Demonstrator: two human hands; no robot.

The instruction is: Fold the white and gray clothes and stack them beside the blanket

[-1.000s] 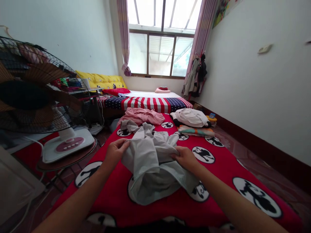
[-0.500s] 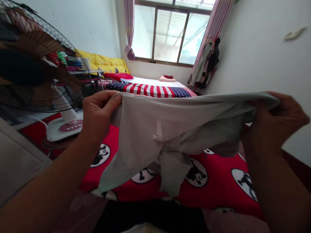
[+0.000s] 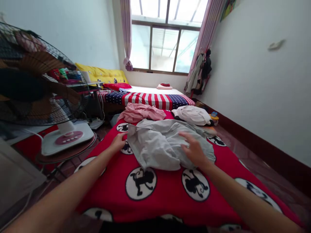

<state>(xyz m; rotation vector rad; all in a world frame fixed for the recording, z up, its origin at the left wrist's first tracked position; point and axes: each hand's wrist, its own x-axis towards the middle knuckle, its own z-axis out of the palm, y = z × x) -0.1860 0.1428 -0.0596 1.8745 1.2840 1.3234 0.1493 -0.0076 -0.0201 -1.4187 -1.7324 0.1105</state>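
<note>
A light grey garment (image 3: 155,142) lies crumpled on the red cloth (image 3: 167,191), which is printed with black monkeys in white circles. My left hand (image 3: 118,142) is at the garment's left edge, with thumb and fingers slightly apart. Over the right part of the garment is my right hand (image 3: 194,151), its fingers spread and touching or just above the fabric. Behind the garment, a pink cloth (image 3: 143,111) sits bunched on the left, and a white garment (image 3: 193,115) with black parts is heaped on the right.
An electric fan (image 3: 36,81) stands on a round stool (image 3: 65,152) to my left. Farther back is a bed with a striped and starred cover (image 3: 148,99) under a window (image 3: 162,48). Clothes (image 3: 198,72) hang by the right wall. A small yellow container (image 3: 215,119) is beyond the white garment.
The grey garment, held up stretched between both hands before, now lies on the red cloth. Both hands have gone down, and the right one has let go. The pink and white clothes now show.
</note>
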